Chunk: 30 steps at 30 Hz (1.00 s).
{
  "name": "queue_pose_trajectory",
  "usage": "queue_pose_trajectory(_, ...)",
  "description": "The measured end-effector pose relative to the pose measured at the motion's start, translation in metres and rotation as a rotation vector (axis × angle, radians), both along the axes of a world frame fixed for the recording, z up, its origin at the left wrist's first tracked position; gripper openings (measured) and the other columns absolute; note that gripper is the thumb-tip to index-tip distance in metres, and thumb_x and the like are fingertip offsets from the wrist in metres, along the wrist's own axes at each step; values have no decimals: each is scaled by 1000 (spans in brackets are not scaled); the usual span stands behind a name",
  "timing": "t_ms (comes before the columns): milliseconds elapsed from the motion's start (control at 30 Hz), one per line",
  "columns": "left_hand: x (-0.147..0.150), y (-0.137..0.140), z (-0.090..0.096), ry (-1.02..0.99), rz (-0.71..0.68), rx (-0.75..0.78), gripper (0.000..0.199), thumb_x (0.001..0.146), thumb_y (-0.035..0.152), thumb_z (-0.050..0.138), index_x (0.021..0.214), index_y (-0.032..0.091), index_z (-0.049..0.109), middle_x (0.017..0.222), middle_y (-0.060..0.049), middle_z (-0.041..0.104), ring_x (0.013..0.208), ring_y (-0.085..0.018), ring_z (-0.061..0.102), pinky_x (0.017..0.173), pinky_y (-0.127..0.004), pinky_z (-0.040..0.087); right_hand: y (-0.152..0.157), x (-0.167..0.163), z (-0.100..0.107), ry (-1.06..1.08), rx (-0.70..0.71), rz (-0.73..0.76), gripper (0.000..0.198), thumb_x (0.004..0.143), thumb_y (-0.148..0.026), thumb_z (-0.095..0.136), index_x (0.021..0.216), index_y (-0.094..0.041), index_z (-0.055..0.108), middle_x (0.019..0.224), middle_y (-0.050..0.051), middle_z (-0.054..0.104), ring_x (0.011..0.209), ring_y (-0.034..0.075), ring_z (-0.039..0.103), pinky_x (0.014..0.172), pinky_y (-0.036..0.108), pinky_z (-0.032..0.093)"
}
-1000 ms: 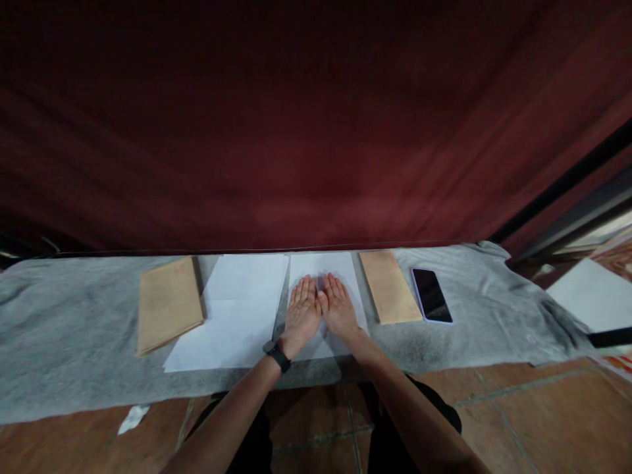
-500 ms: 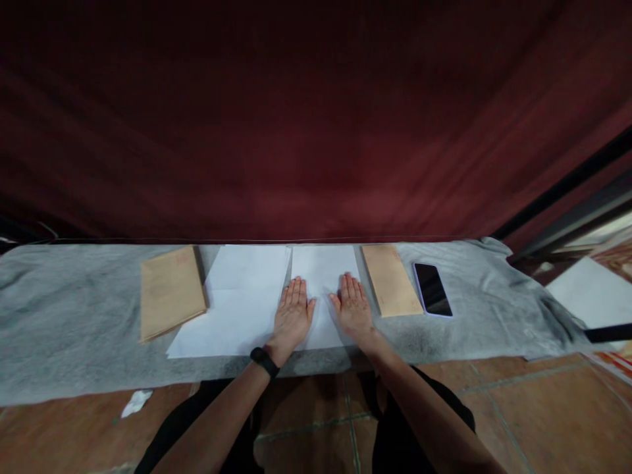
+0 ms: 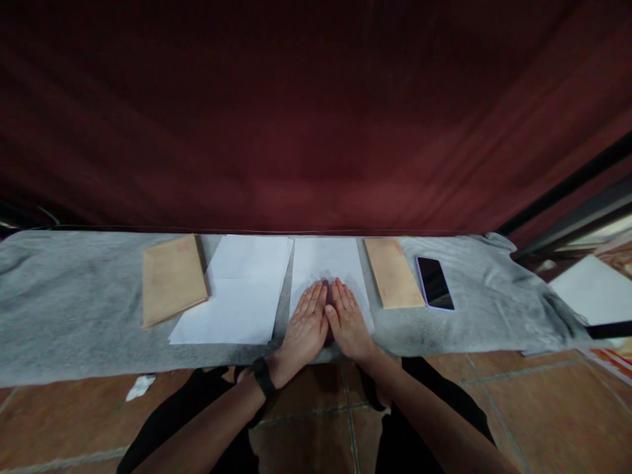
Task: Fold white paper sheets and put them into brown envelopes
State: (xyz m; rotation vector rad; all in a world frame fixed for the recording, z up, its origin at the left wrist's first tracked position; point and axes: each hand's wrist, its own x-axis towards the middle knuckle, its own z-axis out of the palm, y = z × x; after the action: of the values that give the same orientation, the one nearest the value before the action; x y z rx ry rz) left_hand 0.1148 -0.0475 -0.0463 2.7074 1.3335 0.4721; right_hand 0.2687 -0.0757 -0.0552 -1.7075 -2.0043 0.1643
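Note:
A sheet of white paper (image 3: 326,258) lies upright in front of me on the grey cloth. My left hand (image 3: 307,324) and my right hand (image 3: 348,322) are side by side over its near half, palms down, fingers stretched out, thumb sides close together. Neither hand holds anything. Whether the palms press on the paper or hover just over it, I cannot tell. To the left of this sheet is a stack of white paper (image 3: 237,296). A brown envelope (image 3: 395,273) lies to the right of my right hand.
More brown envelopes (image 3: 172,280) are piled at the left, overlapping the paper stack's edge. A phone (image 3: 435,283) with a dark screen lies at the right. The grey cloth (image 3: 74,296) covers a narrow surface before a dark red curtain (image 3: 316,131). Crumpled white tissue (image 3: 141,387) is on the tiled floor.
My hands have come together from either side of the sheet toward its middle and nearer to me. The view has shifted slightly; papers, envelopes and phone lie as before.

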Motion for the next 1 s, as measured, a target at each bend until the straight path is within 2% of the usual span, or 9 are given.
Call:
queue_pose_trajectory(100,3,-17,-13,24,-59,15,67,96,17,29,160,6,12,165,-17,26,155,-23,18,125,-47,26,-10,-13,-1,41,-56,59,60,108,-40,19,161,-13,16,166,12,26,154,21,23,124,43,29)
queue_pose_trajectory(233,0,-19,-24,50,-60,37,67,95,16,30,159,3,14,164,-19,27,154,-25,18,125,-48,25,-16,-13,-7,-40,-42,41,61,107,-41,23,158,-7,27,162,15,33,152,23,27,124,43,27)
queue_pose_trajectory(433,-9,-13,-21,50,19,60,62,100,25,30,157,1,23,162,-20,30,154,-27,21,124,-47,28,-18,2,-16,-207,55,-12,62,106,-42,31,153,-1,35,159,21,38,149,28,33,122,46,29)
queue_pose_trajectory(600,-18,-11,-17,53,83,68,64,103,38,32,156,2,26,162,-21,31,153,-27,24,123,-47,30,-21,16,-20,-245,101,-59,64,105,-44,36,155,-3,33,158,21,38,148,30,36,121,46,31)
queue_pose_trajectory(833,-30,-11,-19,79,125,86,62,102,35,35,156,5,27,162,-19,31,153,-27,25,124,-46,28,-27,36,-25,-269,92,-61,69,105,-42,37,161,-7,16,161,20,34,148,31,36,119,48,34)
queue_pose_trajectory(1000,-32,-15,-21,91,143,118,62,102,34,37,156,4,28,162,-19,32,153,-27,23,124,-47,27,-32,45,-25,-272,80,-58,70,105,-45,38,160,-7,19,160,20,35,148,31,36,118,49,35)
